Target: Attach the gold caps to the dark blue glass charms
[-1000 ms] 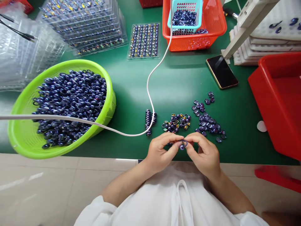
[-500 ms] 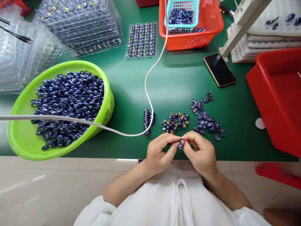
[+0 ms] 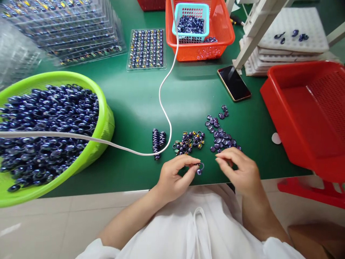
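Observation:
My left hand [image 3: 175,176] pinches a small shiny dark ring-shaped piece [image 3: 199,169] with a round bead on it, just above the table's near edge. To the right, my right hand [image 3: 241,171] is apart from it, thumb and forefinger spread with nothing visible between them. Its fingertips are by a loose pile of flat dark purple oval pieces [image 3: 223,139]. Ahead of my left hand lies a cluster of beaded pieces with yellow and green glints [image 3: 189,142]. Left of that cluster, dark pieces are lined up in two short rows [image 3: 156,144].
A green basket [image 3: 105,118] heaped with dark pieces stands left. A white cable [image 3: 163,100] crosses the table. Behind are a filled clear tray [image 3: 146,49], stacked trays [image 3: 81,39], an orange basket [image 3: 199,54] and a phone [image 3: 234,83]. A red bin [image 3: 280,111] is right.
My right hand has let go of the ring-shaped piece and moved right, toward the oval pieces. My left hand keeps the piece. The view has shifted right.

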